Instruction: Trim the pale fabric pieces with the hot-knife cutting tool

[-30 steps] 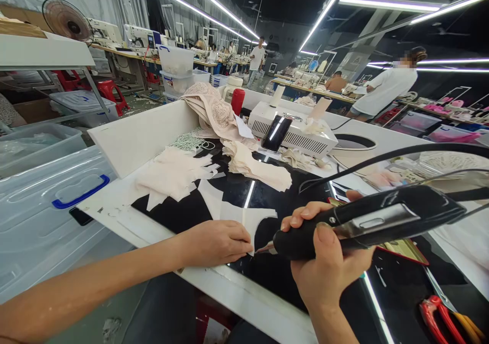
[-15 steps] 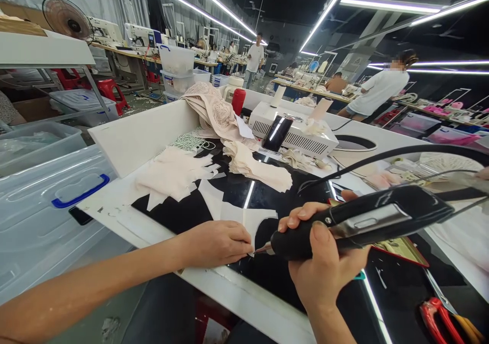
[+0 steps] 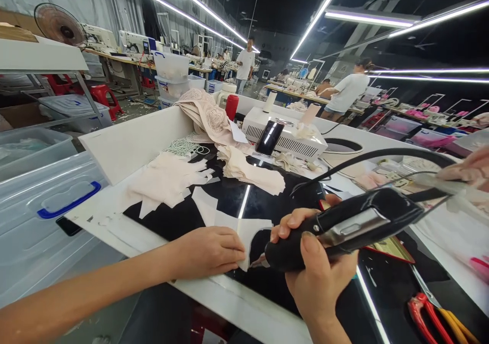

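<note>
My left hand (image 3: 210, 252) rests on the near end of a thin pale fabric piece (image 3: 225, 219), fingers together and holding it against the glossy black work surface (image 3: 175, 219). In my right hand (image 3: 319, 267) is a black handheld tool (image 3: 367, 221) with a silver lever along its side. Its pointed metal tip (image 3: 260, 261) is just right of the fabric's lower corner; whether they touch I cannot tell. A black cable (image 3: 367, 155) arcs above the tool. Beyond my hands lie two stacks of cut fabric, one at the left (image 3: 168, 178) and one in the middle (image 3: 250, 170).
Red-handled scissors (image 3: 422, 311) lie at the right. Another person's hand (image 3: 469, 170) reaches in behind the tool. At the back are a phone (image 3: 269, 137), a white vented box (image 3: 286, 132) and a red thread cone (image 3: 231, 107). A clear bin (image 3: 34, 232) stands left.
My left fingers have flattened from a pinch at the fabric's corner and sit slightly back from it. The tool tip is a little off the corner. Another person's hand has come further in.
</note>
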The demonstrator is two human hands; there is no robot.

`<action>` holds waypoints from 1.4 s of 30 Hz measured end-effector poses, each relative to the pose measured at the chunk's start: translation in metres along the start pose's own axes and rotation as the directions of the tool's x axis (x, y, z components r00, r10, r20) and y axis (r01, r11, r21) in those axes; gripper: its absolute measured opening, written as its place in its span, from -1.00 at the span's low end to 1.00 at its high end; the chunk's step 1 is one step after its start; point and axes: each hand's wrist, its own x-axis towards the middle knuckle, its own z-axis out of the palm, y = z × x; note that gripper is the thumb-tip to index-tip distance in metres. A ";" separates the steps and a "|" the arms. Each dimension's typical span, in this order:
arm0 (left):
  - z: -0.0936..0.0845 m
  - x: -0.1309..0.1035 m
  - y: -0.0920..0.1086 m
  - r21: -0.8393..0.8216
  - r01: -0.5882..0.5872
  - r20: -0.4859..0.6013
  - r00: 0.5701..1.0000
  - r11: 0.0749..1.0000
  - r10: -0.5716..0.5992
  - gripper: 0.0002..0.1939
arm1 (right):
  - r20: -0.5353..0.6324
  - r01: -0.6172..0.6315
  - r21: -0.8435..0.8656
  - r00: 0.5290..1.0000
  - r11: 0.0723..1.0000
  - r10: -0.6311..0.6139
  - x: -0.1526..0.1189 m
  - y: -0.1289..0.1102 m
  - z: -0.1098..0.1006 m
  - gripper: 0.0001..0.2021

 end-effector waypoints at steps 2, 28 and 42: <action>-0.007 -0.004 0.006 -0.026 -0.008 0.031 0.999 1.000 0.009 -0.85 | -0.034 0.041 -0.006 0.999 0.999 -0.041 0.009 -0.005 -0.005 -0.48; 0.022 0.052 -0.016 0.167 -0.013 0.084 0.996 0.986 -0.001 -0.65 | -0.083 0.113 -0.116 0.989 0.987 -0.123 0.039 0.022 -0.041 -0.52; 0.020 0.047 -0.016 0.186 0.015 0.056 0.998 0.982 -0.025 -0.72 | -0.073 0.107 -0.140 0.990 0.984 -0.118 0.037 0.024 -0.040 -0.49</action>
